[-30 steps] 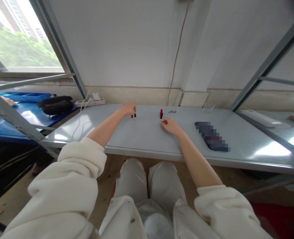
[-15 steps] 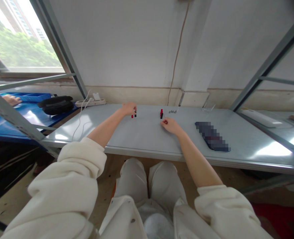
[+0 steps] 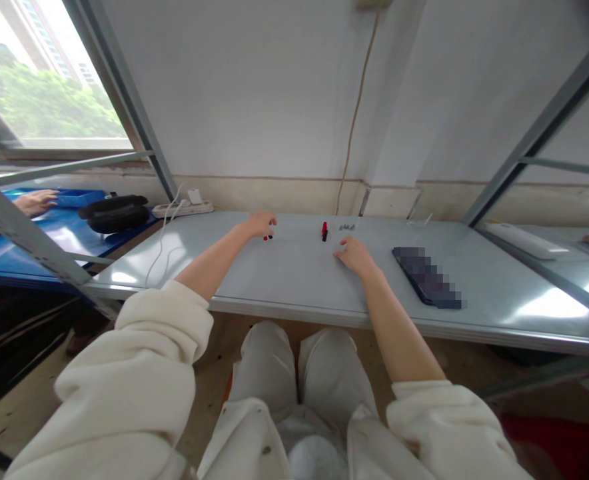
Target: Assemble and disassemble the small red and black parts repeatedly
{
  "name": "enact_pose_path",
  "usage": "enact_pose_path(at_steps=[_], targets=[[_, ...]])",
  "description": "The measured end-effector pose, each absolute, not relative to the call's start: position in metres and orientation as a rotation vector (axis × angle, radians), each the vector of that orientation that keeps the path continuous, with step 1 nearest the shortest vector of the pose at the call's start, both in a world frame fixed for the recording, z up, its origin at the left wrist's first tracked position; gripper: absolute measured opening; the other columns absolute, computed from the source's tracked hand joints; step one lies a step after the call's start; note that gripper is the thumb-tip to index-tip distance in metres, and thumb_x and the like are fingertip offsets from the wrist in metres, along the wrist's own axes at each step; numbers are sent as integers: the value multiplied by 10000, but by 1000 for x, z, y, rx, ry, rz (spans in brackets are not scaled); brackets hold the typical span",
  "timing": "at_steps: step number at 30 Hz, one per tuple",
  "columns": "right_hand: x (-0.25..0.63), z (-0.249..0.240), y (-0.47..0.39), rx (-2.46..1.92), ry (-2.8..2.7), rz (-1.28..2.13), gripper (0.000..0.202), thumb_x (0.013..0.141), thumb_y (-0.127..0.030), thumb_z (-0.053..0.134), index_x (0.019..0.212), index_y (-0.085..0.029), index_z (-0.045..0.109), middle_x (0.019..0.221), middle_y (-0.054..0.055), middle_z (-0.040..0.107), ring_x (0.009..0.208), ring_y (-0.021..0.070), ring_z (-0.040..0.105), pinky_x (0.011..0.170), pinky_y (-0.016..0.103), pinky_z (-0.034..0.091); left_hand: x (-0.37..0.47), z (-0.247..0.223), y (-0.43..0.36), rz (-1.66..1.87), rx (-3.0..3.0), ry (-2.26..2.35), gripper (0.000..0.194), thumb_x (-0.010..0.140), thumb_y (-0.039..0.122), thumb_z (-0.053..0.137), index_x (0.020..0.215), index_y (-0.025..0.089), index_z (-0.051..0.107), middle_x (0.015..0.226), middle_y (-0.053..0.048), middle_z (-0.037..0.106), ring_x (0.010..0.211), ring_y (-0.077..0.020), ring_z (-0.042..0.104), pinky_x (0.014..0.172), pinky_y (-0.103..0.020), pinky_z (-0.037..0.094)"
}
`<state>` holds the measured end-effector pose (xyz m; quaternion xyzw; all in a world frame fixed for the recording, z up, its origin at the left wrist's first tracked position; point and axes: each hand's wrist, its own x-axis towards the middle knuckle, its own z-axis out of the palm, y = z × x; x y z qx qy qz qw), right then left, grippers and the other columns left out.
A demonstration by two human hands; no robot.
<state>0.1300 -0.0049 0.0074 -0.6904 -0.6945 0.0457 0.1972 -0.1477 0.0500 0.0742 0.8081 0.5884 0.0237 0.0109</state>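
My left hand (image 3: 262, 224) hovers at the back left of the grey tabletop (image 3: 284, 280), fingers apart and holding nothing. Just under its fingertips lie a small red piece (image 3: 265, 238) and a small black piece (image 3: 270, 237), partly covered by the hand. My right hand (image 3: 353, 253) is low over the table, thumb and fingers parted with nothing visible between them. Beyond it and to its left is a small red piece (image 3: 325, 226) with a black piece (image 3: 324, 236) against it. Several tiny metal parts (image 3: 347, 227) are lined up behind my right hand; their kind is too small to tell.
A dark phone-like slab (image 3: 424, 277), partly pixelated, lies on the right. At the back left are a power strip (image 3: 184, 209) and white cable. Metal frame posts flank the table. On the blue table at left are a black case (image 3: 114, 213) and another person's hand (image 3: 37, 201).
My left hand has let go of the small black piece and its fingers have spread. My right hand has drawn slightly right and its fingers have opened.
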Motion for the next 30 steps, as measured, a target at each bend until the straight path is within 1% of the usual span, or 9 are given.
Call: enact_pose_path(at_steps=[3, 6, 9, 12, 16, 20, 25, 27, 30], targets=[[129, 8, -5, -1936, -1982, 142, 214, 745, -262, 604, 918, -138, 617, 919, 114, 641, 863, 197, 588, 711, 268, 410, -150, 71, 52, 64, 2558, 1754, 385, 713, 269, 577, 1081, 159, 556, 1143, -95, 578, 1022, -192, 537, 861, -279, 394], [128, 10, -6, -1937, -1996, 161, 143, 755, -246, 591, 851, -150, 636, 902, 108, 647, 844, 194, 593, 697, 268, 412, -155, 59, 52, 127, 2656, 1694, 421, 766, 327, 517, 1142, 139, 513, 1202, -113, 543, 1101, -190, 495, 938, -266, 344], [127, 12, -8, -1925, -1998, 163, 137, 763, -241, 582, 851, -152, 637, 886, 107, 648, 838, 194, 595, 694, 269, 411, -161, 37, 47, 219, 2751, 1669, 504, 827, 408, 407, 1238, 116, 425, 1320, -137, 440, 1233, -202, 378, 1019, -286, 259], [126, 13, -10, -1930, -2013, 157, 129, 768, -232, 578, 853, -152, 633, 886, 108, 646, 846, 197, 593, 700, 271, 409, -168, 11, 39, 236, 2714, 1708, 549, 877, 425, 266, 1299, 83, 348, 1386, -155, 352, 1289, -199, 307, 1047, -298, 223], [123, 14, -12, -1931, -2077, 111, 120, 795, -223, 542, 861, -156, 616, 883, 106, 642, 857, 207, 589, 694, 276, 408, -172, -9, 32, 301, 2657, 1762, 557, 893, 425, 178, 1321, 103, 332, 1403, -124, 337, 1300, -180, 292, 1058, -285, 209], [109, 12, -17, -1832, -2221, -40, 151, 835, -190, 469, 914, -145, 589, 996, 127, 604, 886, 211, 579, 697, 279, 407, -170, -7, 27, 386, 2661, 1758, 545, 889, 402, 217, 1315, 84, 335, 1370, -132, 386, 1265, -187, 343, 1042, -295, 241], [88, 13, -24, -1684, -2369, -140, 202, 872, -207, 402, 985, -127, 550, 1031, 142, 555, 878, 213, 573, 694, 292, 409, -172, 10, 11, 420, 2699, 1787, 496, 840, 414, 362, 1264, 158, 392, 1314, -126, 443, 1206, -240, 392, 980, -385, 300], [84, 14, -26, -1640, -2413, -192, 202, 872, -205, 402, 980, -126, 553, 1032, 144, 547, 897, 221, 559, 710, 301, 408, -176, 15, 7, 383, 2709, 1774, 440, 820, 402, 409, 1194, 175, 452, 1245, -121, 492, 1150, -249, 430, 943, -394, 326], [81, 15, -25, -1600, -2457, -270, 200, 868, -203, 408, 964, -123, 564, 1018, 147, 547, 940, 243, 529, 734, 320, 402, -182, 16, 9, 303, 2722, 1688, 277, 825, 346, 413, 1002, 177, 543, 1071, -102, 557, 1027, -224, 491, 881, -360, 371]])
